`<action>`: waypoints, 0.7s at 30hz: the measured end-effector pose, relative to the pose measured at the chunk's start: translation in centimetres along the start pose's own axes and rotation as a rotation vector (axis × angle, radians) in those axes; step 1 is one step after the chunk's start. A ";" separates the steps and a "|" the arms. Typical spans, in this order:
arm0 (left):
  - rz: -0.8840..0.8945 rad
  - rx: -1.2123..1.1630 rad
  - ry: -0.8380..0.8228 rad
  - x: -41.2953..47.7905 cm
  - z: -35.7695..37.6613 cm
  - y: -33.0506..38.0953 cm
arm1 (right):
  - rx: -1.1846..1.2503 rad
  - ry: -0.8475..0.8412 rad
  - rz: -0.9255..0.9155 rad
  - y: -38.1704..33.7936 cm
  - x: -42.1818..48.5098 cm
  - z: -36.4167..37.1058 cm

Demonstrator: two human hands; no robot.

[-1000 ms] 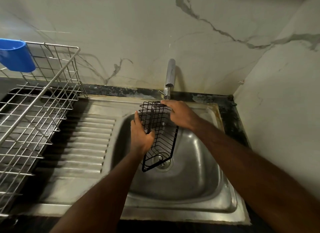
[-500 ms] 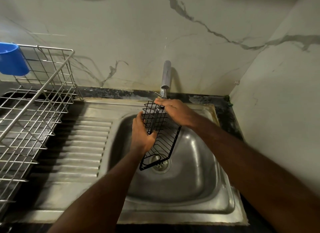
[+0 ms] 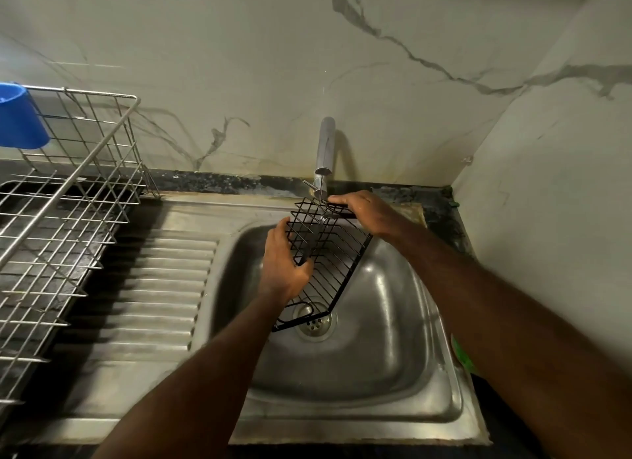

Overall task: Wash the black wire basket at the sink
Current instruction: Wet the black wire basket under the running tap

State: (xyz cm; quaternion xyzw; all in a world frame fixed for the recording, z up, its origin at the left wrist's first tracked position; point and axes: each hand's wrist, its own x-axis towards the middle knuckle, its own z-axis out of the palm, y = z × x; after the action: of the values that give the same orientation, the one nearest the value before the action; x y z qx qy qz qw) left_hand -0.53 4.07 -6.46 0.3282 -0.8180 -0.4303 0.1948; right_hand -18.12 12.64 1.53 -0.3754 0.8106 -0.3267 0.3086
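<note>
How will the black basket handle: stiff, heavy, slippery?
Probably stiff: the basket holds its shape, held tilted by the left hand and right hand. Likely light, being thin open wire. Under the tap, its wires may be slippery.

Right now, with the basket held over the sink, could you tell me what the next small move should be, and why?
Probably slide the left hand along the wires to rub them. The right hand grips the far end of the black wire basket just under the tap, tilted over the sink; whether water runs is unclear.
</note>
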 end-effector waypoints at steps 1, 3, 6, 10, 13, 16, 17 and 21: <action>0.002 0.002 -0.007 0.0 0.0 0.0 | -0.019 -0.005 0.015 0.0 0.0 0.0; -0.011 -0.011 -0.008 -0.1 0.1 0.1 | -0.068 0.005 0.020 -0.2 0.0 0.2; -0.029 -0.030 0.001 0.1 0.0 0.5 | -0.047 0.026 -0.095 -1.0 -0.5 0.5; -0.067 -0.050 -0.040 0.9 -0.2 1.3 | -0.002 0.068 -0.168 -0.2 -0.9 -0.1; -0.084 -0.055 -0.085 1.5 -0.4 1.7 | -0.122 0.122 -0.192 0.9 -0.9 -0.1; -0.120 -0.057 -0.118 2.2 -0.3 1.4 | -0.168 0.172 -0.242 1.2 -0.8 0.2; -0.137 -0.057 -0.128 2.4 -0.2 1.2 | -0.172 0.180 -0.261 1.1 -0.8 0.3; -0.202 -0.116 -0.117 4.1 1.0 -1.9 | -0.212 0.233 -0.340 -0.2 -0.4 0.8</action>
State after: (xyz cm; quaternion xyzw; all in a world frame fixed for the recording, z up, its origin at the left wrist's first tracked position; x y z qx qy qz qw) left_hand -3.33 1.00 -8.48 0.3715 -0.7646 -0.5125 0.1211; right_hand -17.25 12.67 1.30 -0.4966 0.7956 -0.3283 0.1125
